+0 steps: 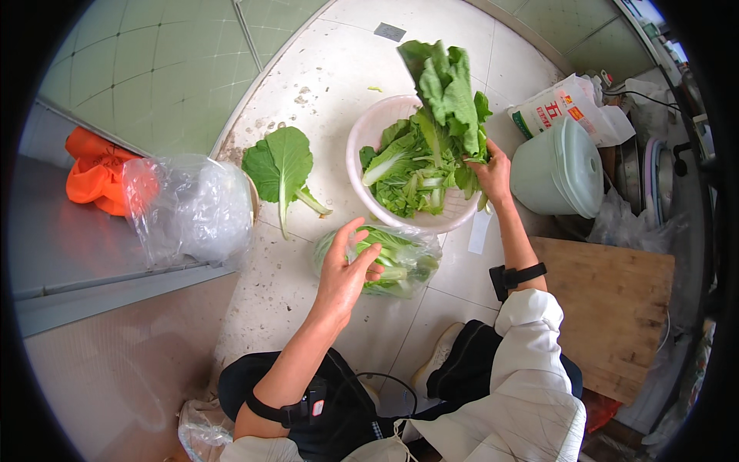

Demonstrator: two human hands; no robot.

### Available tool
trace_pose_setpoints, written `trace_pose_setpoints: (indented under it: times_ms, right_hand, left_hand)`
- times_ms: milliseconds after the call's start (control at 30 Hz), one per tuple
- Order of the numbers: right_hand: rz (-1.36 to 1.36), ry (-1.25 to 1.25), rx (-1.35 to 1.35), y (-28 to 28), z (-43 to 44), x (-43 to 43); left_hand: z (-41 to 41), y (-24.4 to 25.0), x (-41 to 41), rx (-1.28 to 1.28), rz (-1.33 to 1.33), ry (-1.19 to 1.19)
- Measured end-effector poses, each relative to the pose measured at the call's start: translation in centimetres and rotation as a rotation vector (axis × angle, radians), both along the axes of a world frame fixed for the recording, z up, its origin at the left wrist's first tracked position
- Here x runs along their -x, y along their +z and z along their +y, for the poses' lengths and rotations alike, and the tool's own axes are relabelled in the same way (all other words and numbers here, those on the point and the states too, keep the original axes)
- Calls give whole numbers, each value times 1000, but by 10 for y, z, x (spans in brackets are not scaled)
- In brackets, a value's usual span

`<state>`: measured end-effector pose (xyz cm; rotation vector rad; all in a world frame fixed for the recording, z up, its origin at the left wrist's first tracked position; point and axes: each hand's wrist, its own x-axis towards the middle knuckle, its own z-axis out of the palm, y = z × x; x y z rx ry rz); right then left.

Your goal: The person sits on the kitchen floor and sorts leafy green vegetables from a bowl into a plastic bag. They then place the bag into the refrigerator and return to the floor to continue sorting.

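My right hand [492, 171] grips a bunch of leafy greens [447, 92] by its lower end, over the right side of a pale pink plastic colander [356, 138]. Torn green leaves with pale stalks [404, 161] lie inside the colander. My left hand [349, 265], fingers apart and holding nothing, is above a clear plastic bag of leafy greens [404, 260] on the tiled floor, just below the colander. Left of the colander, loose green leaves [283, 156] lie flat on the floor.
A lidded pale green bucket [540, 170], a printed white bag [554, 107] and a wooden board [606, 312] stand at the right. Clear plastic bags [196, 202] and an orange bag [95, 179] are at the left. Tiled panels [144, 75] border the floor.
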<state>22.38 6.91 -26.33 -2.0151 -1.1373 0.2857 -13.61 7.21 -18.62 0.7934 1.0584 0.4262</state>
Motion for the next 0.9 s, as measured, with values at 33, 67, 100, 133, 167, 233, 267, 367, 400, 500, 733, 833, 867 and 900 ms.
trace_pose_setpoints:
  times_ms: [33, 67, 100, 133, 167, 233, 267, 367, 400, 500, 733, 833, 867, 900]
  right_hand:
    - [-25, -2, 19, 1, 2, 5]
    - [-87, -23, 45, -4, 5, 9]
    - [-111, -59, 36, -8, 5, 15]
    - [-206, -47, 8, -18, 9, 20]
    - [-299, -35, -19, -29, 13, 25]
    - [-367, 19, 135, -54, 19, 36]
    - [-454, 67, 174, -66, 21, 48]
    - [-513, 293, 300, -115, 6, 28]
    - [-456, 331, 327, -117, 3, 23]
    - [-211, 293, 376, -113, -4, 6]
    - [196, 945, 355, -10, -26, 66]
    - [-60, 1189, 426, -6, -54, 108]
    - [-317, 1139, 556, -25, -69, 109]
    - [-569, 1083, 670, -31, -74, 115]
  left_hand:
    - [0, 0, 0, -1, 1, 0]
    - [0, -1, 0, -2, 3, 1]
    - [0, -2, -1, -3, 1, -1]
    - [-1, -2, -1, -4, 3, -3]
    - [0, -2, -1, -6, 6, -4]
    - [1, -5, 1, -4, 10, -9]
    - [2, -5, 3, -4, 15, -10]
    - [0, -4, -6, 1, -19, -22]
    - [0, -3, -5, 1, -10, -24]
    - [3, -2, -4, -7, -2, -22]
    - [7, -4, 4, -28, 13, -22]
    - [9, 3, 6, -154, 135, -145]
    - [8, 1, 6, -236, 181, -209]
    - [9, -2, 10, -321, 240, -266]
